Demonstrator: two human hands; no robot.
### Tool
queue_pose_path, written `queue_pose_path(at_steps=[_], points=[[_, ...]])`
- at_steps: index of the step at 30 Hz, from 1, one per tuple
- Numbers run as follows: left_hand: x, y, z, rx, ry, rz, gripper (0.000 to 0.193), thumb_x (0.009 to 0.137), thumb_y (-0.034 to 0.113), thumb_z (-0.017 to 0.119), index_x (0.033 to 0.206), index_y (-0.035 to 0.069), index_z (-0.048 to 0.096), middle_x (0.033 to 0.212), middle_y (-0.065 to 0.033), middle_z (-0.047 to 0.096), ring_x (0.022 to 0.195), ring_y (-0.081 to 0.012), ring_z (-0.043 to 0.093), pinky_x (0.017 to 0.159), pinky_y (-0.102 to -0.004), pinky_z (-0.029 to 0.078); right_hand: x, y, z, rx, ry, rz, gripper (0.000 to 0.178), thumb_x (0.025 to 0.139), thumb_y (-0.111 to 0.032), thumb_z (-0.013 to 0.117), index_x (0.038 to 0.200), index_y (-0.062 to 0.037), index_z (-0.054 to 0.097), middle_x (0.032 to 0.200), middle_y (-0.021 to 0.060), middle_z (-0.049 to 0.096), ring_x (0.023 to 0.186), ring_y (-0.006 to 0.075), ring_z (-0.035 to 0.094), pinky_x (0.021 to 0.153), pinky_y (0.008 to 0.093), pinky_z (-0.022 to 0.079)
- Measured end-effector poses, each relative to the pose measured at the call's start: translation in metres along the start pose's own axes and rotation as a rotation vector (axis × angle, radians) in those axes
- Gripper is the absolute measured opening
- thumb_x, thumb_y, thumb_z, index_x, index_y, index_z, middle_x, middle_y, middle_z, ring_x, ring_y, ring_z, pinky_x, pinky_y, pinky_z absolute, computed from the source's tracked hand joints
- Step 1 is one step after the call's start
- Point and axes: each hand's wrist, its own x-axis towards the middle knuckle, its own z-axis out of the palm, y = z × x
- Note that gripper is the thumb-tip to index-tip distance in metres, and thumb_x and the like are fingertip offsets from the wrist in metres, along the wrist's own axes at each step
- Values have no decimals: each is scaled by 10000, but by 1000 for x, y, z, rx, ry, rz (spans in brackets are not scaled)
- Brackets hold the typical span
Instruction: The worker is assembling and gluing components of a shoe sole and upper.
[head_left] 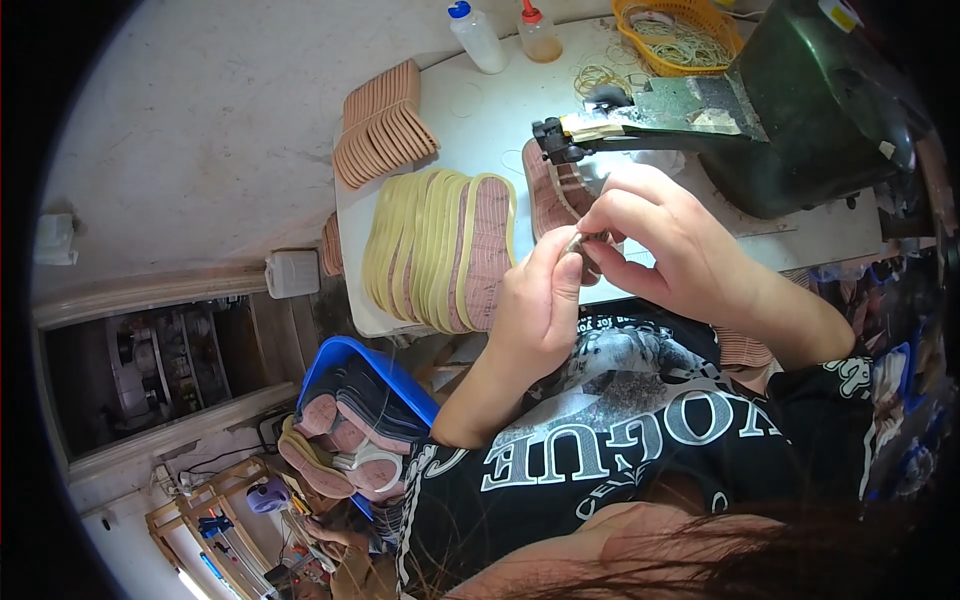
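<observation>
My left hand point(540, 305) and my right hand point(672, 238) meet in front of my chest, above the near edge of the table. Between their pinched fingertips is a small, dark, metallic-looking piece point(592, 240), largely covered by the fingers, so its kind does not show. Just behind the hands, a pinkish-brown shoe sole point(545, 190) lies under the arm of a dark green sewing machine point(800, 120). Left of my left hand stands a row of overlapping insoles point(440, 250) with yellow edges and pinkish faces.
A tied stack of ribbed tan soles point(385, 125) lies at the far left of the white table point(480, 120). At the back are a blue-capped bottle point(478, 38), a red-capped bottle point(540, 35) and a yellow basket point(690, 68) of bands. A blue bin point(335, 352) of soles stands lower left.
</observation>
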Motion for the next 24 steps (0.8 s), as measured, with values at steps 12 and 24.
queue_pose_path(at_steps=[12,24], points=[[4,16,-16,316,-63,215,492,865,208,647,1260,-56,521,1223,-231,576,1119,-366,563,937,-400,444,-12,14,-4,325,51,-2,209,797,-46,684,999,-39,633,958,84,569,872,231,589,734,344,492],[11,43,-40,378,-212,-168,246,855,238,647,958,15,660,756,-172,622,663,-297,619,592,-361,458,-20,10,2,192,173,140,62,837,-46,629,878,-4,611,758,82,562,669,181,539,593,284,436]])
